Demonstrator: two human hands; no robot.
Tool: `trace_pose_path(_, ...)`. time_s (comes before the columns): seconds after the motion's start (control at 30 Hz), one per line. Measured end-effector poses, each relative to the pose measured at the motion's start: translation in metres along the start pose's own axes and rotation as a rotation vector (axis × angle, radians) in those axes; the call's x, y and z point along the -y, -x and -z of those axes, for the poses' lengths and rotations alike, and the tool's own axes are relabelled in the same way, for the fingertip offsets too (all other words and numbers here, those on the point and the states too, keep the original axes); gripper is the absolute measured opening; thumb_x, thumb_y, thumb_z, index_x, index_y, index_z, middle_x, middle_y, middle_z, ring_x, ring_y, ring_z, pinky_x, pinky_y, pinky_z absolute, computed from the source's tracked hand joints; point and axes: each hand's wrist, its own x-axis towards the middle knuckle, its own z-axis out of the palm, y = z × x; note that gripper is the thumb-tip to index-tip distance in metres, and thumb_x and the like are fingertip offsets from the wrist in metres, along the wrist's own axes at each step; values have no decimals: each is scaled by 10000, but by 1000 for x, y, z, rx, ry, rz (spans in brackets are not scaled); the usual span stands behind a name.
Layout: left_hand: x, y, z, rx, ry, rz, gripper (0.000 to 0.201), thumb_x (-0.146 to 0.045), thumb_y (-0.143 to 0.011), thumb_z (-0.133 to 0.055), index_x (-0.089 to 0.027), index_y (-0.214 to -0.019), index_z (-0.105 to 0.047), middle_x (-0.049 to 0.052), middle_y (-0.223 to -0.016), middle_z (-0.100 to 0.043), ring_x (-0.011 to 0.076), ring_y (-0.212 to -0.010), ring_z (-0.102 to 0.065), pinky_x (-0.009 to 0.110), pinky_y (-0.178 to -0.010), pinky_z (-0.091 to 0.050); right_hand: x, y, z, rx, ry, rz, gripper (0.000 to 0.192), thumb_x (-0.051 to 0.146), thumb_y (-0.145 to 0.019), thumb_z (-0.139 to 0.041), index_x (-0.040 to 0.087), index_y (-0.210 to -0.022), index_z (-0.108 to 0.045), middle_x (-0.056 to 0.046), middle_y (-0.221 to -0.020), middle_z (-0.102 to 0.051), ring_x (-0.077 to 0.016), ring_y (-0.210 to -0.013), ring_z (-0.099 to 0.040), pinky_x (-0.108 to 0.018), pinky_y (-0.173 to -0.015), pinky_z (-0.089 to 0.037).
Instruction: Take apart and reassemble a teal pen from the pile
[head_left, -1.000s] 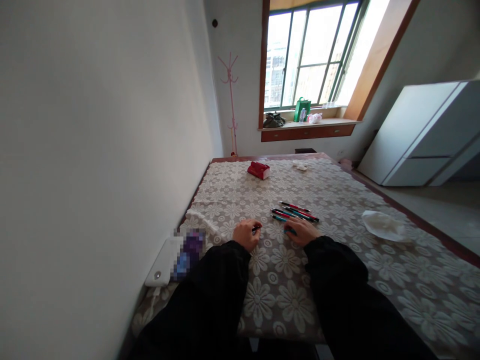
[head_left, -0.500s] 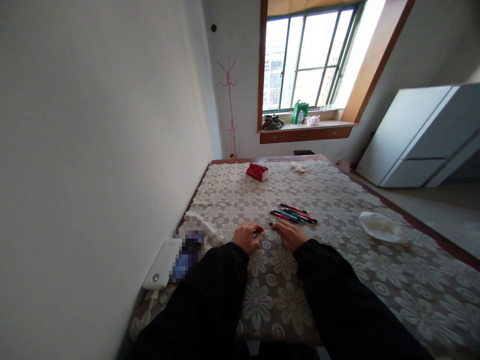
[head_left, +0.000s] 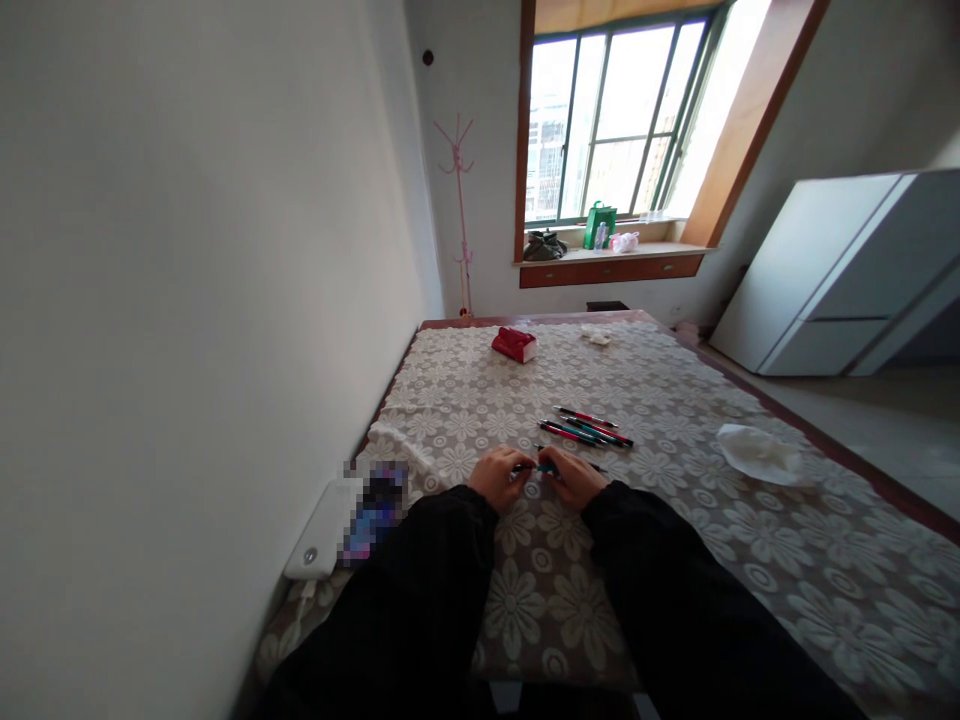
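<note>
My left hand (head_left: 495, 477) and my right hand (head_left: 576, 476) meet low over a table with a flowered lace cloth (head_left: 675, 520). Between their fingertips they hold a teal pen (head_left: 541, 467), lying roughly level; the left fingers pinch a small dark part at its left end. A small bunch of red, teal and black pens (head_left: 591, 428) lies on the cloth just beyond my right hand. Both forearms are in black sleeves.
A white power bank (head_left: 321, 528) and a blurred object (head_left: 371, 508) lie at the table's left edge by the wall. A crumpled white tissue (head_left: 759, 452) lies at the right, a red packet (head_left: 514, 343) at the far end. A white cabinet (head_left: 840, 275) stands right.
My right hand has moved left from beside the bunch of pens with a teal pen and met my left hand. The left hand has stayed almost in place.
</note>
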Motion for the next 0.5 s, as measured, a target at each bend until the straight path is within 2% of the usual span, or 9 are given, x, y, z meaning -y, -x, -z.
trace_pose_path(0.17, 5, 0, -3, -8, 63, 1, 205, -192, -835, -686, -232, -1035, -712, 18, -971, -737, 190, -945, -653, 295, -889, -512, 1, 1, 2, -20, 1, 58, 157, 191, -881, -492, 188, -1016, -573, -84, -947, -680, -209, -872, -656, -314, -777, -506)
trace_pose_path(0.37, 8, 1, -5, -57, 126, 41, 186, -199, -829, -699, -230, -1012, -706, 14, -949, -718, 154, -854, -665, 268, -826, -544, 2, 1, 4, -37, 76, 90, 235, 309, -985, -430, 221, -1073, -630, -81, -981, -670, -206, -876, -664, -310, -770, -505)
trace_pose_path(0.5, 9, 1, -6, -78, 159, 48, 219, -184, -812, -714, -225, -1026, -703, 16, -946, -714, 150, -854, -670, 260, -817, -550, 3, 1, 3, -40, 55, 35, 197, 270, -921, -519, 188, -1089, -581, -87, -986, -672, -219, -889, -668, -320, -780, -509)
